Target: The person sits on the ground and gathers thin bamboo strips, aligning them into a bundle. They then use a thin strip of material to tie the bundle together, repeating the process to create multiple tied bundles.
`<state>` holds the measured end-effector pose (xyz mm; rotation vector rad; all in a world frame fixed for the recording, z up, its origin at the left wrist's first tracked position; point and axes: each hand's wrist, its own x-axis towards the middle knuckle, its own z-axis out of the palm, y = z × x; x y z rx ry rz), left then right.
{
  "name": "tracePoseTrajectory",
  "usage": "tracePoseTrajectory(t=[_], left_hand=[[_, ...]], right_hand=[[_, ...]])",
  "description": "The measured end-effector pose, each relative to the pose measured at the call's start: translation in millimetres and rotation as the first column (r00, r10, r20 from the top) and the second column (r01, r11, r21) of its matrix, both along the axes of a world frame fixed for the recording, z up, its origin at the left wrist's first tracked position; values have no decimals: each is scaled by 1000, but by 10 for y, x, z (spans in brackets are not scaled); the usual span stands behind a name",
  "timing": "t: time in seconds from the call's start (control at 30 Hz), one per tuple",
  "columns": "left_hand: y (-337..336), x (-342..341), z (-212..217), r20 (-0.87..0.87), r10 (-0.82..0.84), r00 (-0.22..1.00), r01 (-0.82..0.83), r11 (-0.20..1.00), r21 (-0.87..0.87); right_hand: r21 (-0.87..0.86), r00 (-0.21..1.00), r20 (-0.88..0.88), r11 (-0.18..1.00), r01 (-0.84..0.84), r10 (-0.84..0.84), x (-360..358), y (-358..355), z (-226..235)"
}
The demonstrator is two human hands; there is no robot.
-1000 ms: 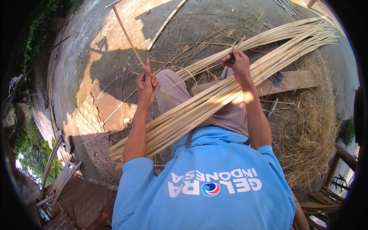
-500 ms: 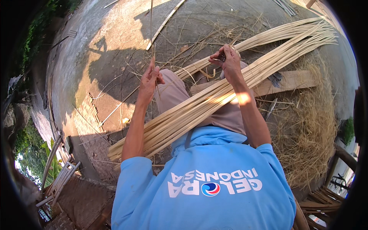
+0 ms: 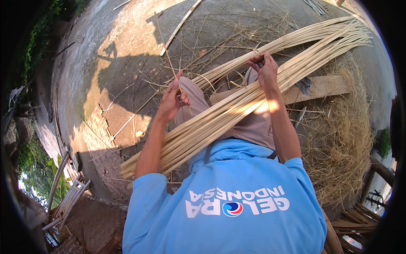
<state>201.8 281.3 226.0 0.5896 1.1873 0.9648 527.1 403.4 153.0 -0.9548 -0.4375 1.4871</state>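
Across my lap lies a long bundle of pale bamboo strips (image 3: 224, 115), running from my left elbow to the far right. My left hand (image 3: 171, 100) is closed on a thin bamboo strip (image 3: 168, 54), which rises upright past the fingertips; its lower end hangs below the hand. Over the bundle, my right hand (image 3: 266, 73) is raised with thumb and fingers pinched together. Whatever sits between those fingertips is too small to make out. Just beyond that hand a second bundle of strips (image 3: 292, 41) rests past my knees, meeting the first at the far right.
A wooden plank (image 3: 325, 87) with a dark rag (image 3: 303, 86) on it lies under the bundle. Fine shavings (image 3: 338, 144) are heaped on the right. To the left is a woven bamboo mat (image 3: 101, 139); a loose bamboo stick (image 3: 182, 26) lies on the ground ahead.
My left hand has shifted right and slightly nearer, and its strip now leans left at the top. My right hand has moved a little right, away from the far bundle.
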Motion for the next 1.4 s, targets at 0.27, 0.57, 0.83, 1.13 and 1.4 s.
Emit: tracePoseTrajectory(t=[0.27, 0.57, 0.83, 1.13, 1.4], left_hand=[[77, 223, 346, 32, 95, 995, -98, 990, 104], [-332, -1820, -125, -982, 151, 110, -137, 981, 135], [503, 618, 339, -564, -96, 820, 221, 962, 158], [759, 1499, 122, -16, 19, 1000, -17, 995, 103], [721, 1858, 284, 85, -252, 964, 219, 935, 280]], right_hand=[[-31, 1000, -14, 999, -8, 7, 132, 224, 40], [200, 962, 125, 956, 216, -244, 951, 520, 596], [241, 966, -63, 936, 257, -249, 73, 71, 564], [341, 954, 253, 938, 69, -162, -188, -471, 1086], [503, 710, 690, 800, -329, -142, 206, -567, 1244]])
